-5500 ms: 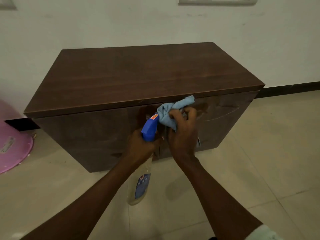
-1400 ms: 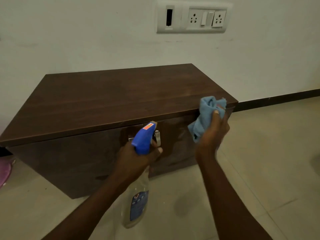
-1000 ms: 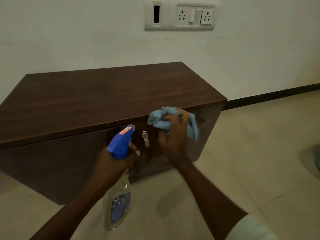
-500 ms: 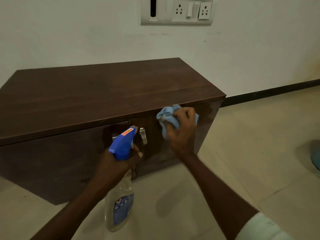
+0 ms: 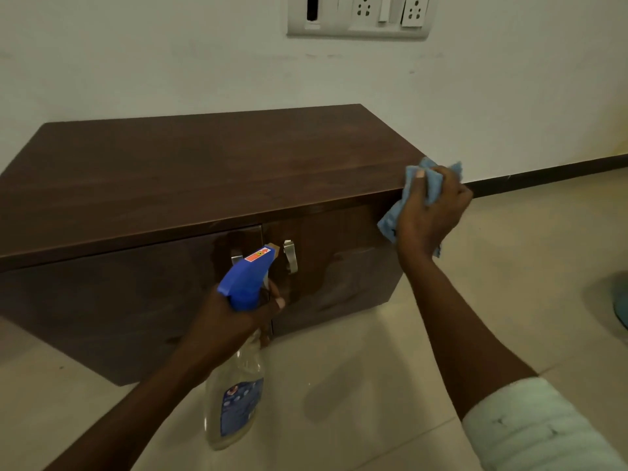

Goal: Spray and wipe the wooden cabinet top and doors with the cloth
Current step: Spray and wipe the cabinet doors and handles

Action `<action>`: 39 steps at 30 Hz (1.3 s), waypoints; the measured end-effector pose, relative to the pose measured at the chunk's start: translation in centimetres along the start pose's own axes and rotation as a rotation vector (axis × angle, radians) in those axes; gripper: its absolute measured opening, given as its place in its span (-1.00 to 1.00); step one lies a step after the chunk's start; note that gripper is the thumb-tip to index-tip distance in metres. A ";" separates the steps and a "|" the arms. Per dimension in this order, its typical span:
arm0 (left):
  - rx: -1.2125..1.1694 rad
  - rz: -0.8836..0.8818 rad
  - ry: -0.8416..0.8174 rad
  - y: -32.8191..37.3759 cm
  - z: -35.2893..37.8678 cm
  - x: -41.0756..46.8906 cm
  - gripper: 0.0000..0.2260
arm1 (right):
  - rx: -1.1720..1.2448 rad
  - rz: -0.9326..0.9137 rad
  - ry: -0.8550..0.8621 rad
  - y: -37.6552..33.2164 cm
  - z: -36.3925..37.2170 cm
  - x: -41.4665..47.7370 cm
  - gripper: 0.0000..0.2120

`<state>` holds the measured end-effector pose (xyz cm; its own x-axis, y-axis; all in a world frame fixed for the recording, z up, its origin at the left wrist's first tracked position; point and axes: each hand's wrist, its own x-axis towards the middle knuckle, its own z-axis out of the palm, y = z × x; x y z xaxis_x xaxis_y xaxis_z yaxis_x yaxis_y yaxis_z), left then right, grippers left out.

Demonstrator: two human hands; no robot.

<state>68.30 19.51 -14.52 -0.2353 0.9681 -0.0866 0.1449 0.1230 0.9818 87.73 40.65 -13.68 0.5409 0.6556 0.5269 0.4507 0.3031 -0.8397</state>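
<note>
While your left hand (image 5: 231, 321) kept the spray bottle (image 5: 238, 402) in front of the seam between the doors, your right hand (image 5: 430, 212) carried the cloth (image 5: 433, 180) sideways. Half a second earlier it pressed on the upper part of the right door (image 5: 339, 263), not far from the handles. At this moment it had reached the cabinet's right front corner, with the cloth against the end of the top's front edge.

I took that as one stroke along the right door run out to its end. That door showed a wet-looking sheen, so I judged the wiping there was well along. Whether the top (image 5: 204, 164) and the left door (image 5: 119, 300) were finished, I could not tell.

Your right fingers were curled round the bunched cloth, the thumb laid across it and a loose tail hanging below the palm. Your left fingers were wrapped round the bottle's neck under the blue head, with one fingertip out front. I could not tell whether the trigger was being squeezed.

Counted:
- one cabinet with one top
- two doors
- two metal handles (image 5: 290, 256)
- one cloth
- one spray bottle
- your two hands
- one socket plate (image 5: 356, 15) on the wall
</note>
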 end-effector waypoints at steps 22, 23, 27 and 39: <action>0.117 0.000 -0.106 -2.7 2.0 1.9 -0.89 | 0.131 0.671 -0.228 2.1 2.8 -15.9 -0.45; 0.127 0.007 -0.111 -2.6 2.5 2.1 -0.90 | 0.195 0.769 -0.276 2.2 2.2 -16.4 -0.44; 0.121 0.014 -0.099 -2.3 2.4 1.5 -0.76 | 0.458 0.811 -0.288 1.2 0.8 -12.6 -0.52; 0.155 -0.020 -0.056 -3.0 0.0 -0.7 -0.85 | 0.151 0.745 -0.002 10.7 3.0 -7.5 -0.56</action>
<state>68.08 18.47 -17.40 -0.1858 0.9753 -0.1190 0.2883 0.1700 0.9423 86.37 41.04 -27.03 0.6630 0.7251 -0.1863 -0.1351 -0.1290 -0.9824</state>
